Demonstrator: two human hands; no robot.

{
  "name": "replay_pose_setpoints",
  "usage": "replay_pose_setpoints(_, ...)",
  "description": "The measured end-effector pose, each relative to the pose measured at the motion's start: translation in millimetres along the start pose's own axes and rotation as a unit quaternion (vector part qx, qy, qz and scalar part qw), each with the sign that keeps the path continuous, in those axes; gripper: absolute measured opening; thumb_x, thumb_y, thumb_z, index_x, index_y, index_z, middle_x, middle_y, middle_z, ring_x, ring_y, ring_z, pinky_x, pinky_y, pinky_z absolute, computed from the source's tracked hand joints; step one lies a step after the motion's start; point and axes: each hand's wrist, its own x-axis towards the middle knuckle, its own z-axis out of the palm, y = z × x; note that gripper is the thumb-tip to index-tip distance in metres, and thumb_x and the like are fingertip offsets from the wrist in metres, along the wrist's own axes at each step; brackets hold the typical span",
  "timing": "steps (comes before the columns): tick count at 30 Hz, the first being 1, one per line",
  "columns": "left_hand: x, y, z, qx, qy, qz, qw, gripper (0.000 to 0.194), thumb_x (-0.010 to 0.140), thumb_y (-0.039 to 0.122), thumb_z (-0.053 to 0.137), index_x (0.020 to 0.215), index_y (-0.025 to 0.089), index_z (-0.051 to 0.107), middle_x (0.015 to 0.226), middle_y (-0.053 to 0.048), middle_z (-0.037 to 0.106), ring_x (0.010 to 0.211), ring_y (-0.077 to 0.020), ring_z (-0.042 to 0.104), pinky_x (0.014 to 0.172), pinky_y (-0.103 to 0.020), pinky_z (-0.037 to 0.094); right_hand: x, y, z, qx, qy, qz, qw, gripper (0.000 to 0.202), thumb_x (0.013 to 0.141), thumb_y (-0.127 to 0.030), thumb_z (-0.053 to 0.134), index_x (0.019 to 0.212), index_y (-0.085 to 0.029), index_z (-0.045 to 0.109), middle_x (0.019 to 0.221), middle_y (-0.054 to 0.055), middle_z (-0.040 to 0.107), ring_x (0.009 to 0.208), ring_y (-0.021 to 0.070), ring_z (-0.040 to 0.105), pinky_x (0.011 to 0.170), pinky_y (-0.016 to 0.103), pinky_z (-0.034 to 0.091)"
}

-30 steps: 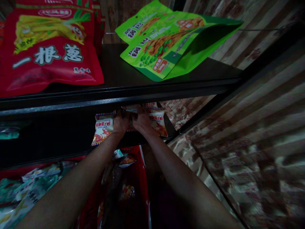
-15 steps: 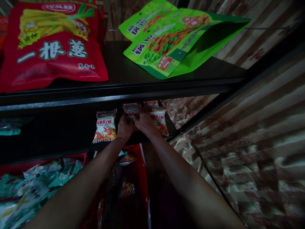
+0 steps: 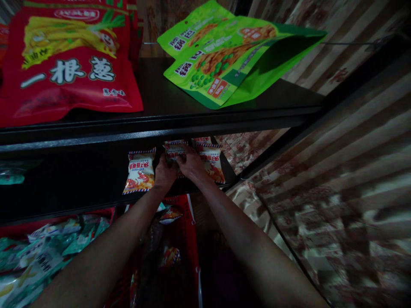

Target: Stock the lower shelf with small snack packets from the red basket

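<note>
Both the left hand (image 3: 166,172) and the right hand (image 3: 192,164) are set, fingers partly bent, against a white snack packet (image 3: 175,152) at the centre of the frame, on the dark lower shelf (image 3: 80,175); whether it is gripped cannot be told. The neighbouring packet (image 3: 213,163), just right of centre, could be knocked askew by a brushing knuckle, and the foil could be crumpled by too hard a squeeze

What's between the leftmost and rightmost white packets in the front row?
In the head view, the left hand, the middle packet and the right hand, both hands touching that packet.
</note>
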Motion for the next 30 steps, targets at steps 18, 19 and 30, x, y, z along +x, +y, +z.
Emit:
replay_pose_setpoints(18,7.2,-5.6,-0.7,-0.025,0.020,-0.015,0.999,0.052,0.076,0.021,0.053,0.128,0.013,0.049,0.110,-0.012,0.066,0.110,-0.0244,0.058,0.095,-0.036,0.043,5.7,-4.6,-0.8,0.065,0.014,0.068,0.995,0.047,0.090,-0.030,0.037,0.136,-0.018,0.037,0.128,0.011,0.056,0.121,0.0245,0.051,0.104,0.043,0.038)
replay_pose_setpoints(19,7.0,-4.9,-0.7,-0.024,0.019,-0.014,0.999,0.051,0.077,0.021,0.052,0.127,0.012,0.049,0.111,-0.013,0.065,0.109,-0.0247,0.058,0.095,-0.037,0.043,5.6,-4.5,0.0,0.064,0.017,0.067,0.996,0.047,0.090,-0.030,0.038,0.136,-0.018,0.037,0.127,0.011,0.056,0.120,0.0243,0.052,0.103,0.042,0.038)
replay_pose_setpoints(30,-24.9,-10.0,-42.4,0.095,0.111,0.200,0.969,0.040,0.081,0.017,0.044,0.118,0.012,0.056,0.128,-0.014,0.054,0.128,-0.0236,0.041,0.109,-0.040,0.030,-6.7,-41.3,-20.9,-0.009,0.086,-0.089,0.992,0.042,0.088,-0.021,0.043,0.130,-0.018,0.045,0.133,0.011,0.048,0.128,0.0234,0.039,0.109,0.043,0.031)
